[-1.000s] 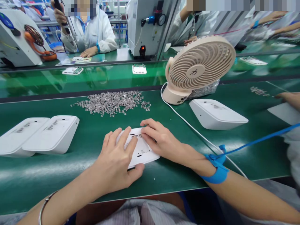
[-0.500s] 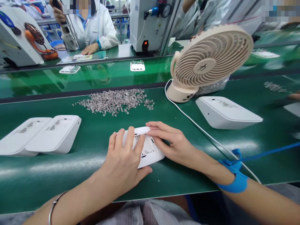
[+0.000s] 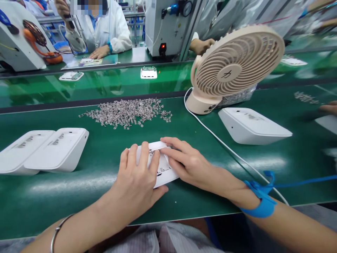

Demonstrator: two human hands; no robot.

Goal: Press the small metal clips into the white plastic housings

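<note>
Beige fan (image 3: 231, 72), white cable (image 3: 210, 132), metal pieces (image 3: 129, 111) heaped beyond white panel (image 3: 163, 164)

Bright light, pale glare across green tabletop (image 3: 79, 200)

We can read no words or numbers; the dark sign (image 3: 227, 73) on the fan (image 3: 235, 70) is unclear to us.
</note>
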